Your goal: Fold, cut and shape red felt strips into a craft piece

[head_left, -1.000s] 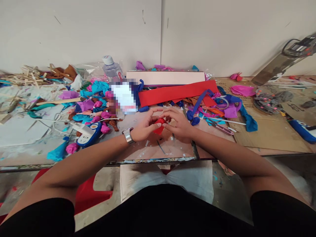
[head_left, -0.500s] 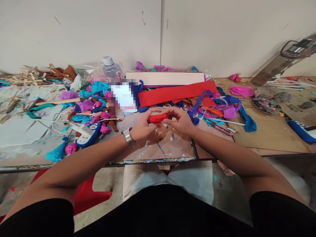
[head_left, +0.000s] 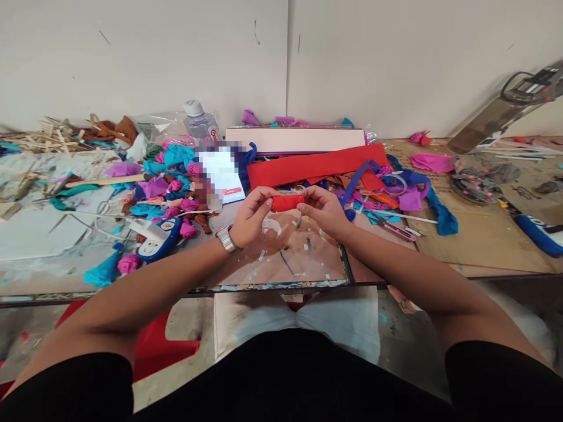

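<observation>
A small red roll of crepe paper (head_left: 287, 203) is held level above the table, its two ends between my hands. My left hand (head_left: 253, 218), with a metal watch at the wrist, pinches the left end between thumb and fingers. At the other end my right hand (head_left: 324, 212) grips the roll in the same way. Just behind them lies a long flat red paper strip (head_left: 316, 166). A phone with a lit screen (head_left: 224, 176), partly blurred out, leans left of the strip.
Twisted coloured paper pieces (head_left: 152, 187) and a power strip (head_left: 159, 239) lie to the left. Behind stands a plastic bottle (head_left: 201, 124). Scissors (head_left: 396, 228), blue paper (head_left: 445, 218) and a cardboard sheet (head_left: 475, 240) are to the right, near a tilted dark bottle (head_left: 488, 120).
My left hand has shifted to the left end of the red roll, and my right fingers now grip its right end. The roll has moved slightly up and is more level.
</observation>
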`<action>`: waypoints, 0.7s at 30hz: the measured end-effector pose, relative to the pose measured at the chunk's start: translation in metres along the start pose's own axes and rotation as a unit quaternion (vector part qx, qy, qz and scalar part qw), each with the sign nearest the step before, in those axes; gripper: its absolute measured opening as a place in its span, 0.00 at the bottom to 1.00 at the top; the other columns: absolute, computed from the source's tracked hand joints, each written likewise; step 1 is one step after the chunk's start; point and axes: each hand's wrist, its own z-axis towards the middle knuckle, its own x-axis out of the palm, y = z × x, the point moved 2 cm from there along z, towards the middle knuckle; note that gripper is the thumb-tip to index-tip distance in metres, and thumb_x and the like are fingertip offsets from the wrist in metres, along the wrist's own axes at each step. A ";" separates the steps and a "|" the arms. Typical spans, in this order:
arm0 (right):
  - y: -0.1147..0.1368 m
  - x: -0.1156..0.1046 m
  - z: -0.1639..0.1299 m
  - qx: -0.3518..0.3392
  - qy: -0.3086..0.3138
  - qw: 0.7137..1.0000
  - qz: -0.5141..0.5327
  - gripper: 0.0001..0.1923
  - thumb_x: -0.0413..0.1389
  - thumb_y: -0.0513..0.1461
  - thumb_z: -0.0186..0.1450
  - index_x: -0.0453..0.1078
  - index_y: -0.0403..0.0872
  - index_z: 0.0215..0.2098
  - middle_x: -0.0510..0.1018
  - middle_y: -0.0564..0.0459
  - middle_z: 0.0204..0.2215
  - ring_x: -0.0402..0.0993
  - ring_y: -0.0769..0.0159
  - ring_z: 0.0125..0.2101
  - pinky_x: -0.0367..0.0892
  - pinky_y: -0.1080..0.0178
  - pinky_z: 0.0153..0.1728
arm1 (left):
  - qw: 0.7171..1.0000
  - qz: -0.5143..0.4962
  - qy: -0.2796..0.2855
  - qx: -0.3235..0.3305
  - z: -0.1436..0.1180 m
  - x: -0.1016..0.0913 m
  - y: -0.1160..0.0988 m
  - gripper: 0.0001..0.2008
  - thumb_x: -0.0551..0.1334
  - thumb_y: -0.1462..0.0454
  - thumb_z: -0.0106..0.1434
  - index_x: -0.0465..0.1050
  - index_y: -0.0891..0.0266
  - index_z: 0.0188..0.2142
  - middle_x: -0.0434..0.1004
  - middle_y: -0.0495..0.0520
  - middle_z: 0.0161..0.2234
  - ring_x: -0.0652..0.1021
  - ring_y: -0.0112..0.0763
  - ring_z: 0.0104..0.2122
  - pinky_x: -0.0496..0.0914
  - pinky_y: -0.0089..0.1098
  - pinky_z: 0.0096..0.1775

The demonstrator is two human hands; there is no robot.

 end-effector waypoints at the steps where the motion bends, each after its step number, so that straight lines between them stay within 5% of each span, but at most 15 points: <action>1: 0.000 0.000 0.000 0.005 0.000 1.000 0.001 0.32 0.75 0.60 0.55 0.72 0.49 0.42 0.76 0.55 0.34 0.70 0.68 0.31 0.74 0.63 0.35 | 1.000 0.002 0.001 -0.001 0.000 0.000 0.000 0.13 0.65 0.51 0.74 0.78 0.56 0.48 0.79 0.55 0.42 0.76 0.35 0.39 0.72 0.38 0.45; 13: -0.003 -0.003 0.001 0.023 0.014 1.000 0.010 0.29 0.74 0.59 0.58 0.74 0.49 0.43 0.77 0.55 0.34 0.70 0.70 0.29 0.76 0.64 0.31 | 0.998 -0.041 0.047 0.028 -0.001 0.006 -0.003 0.14 0.71 0.54 0.70 0.78 0.58 0.49 0.81 0.56 0.45 0.81 0.32 0.40 0.74 0.34 0.43; 21: -0.005 -0.003 0.001 0.017 0.008 1.000 0.008 0.28 0.73 0.59 0.60 0.74 0.49 0.43 0.77 0.55 0.34 0.71 0.70 0.29 0.76 0.64 0.31 | 0.999 -0.001 -0.012 0.035 0.001 0.002 -0.008 0.12 0.75 0.55 0.65 0.78 0.59 0.38 0.78 0.54 0.39 0.78 0.34 0.39 0.73 0.37 0.43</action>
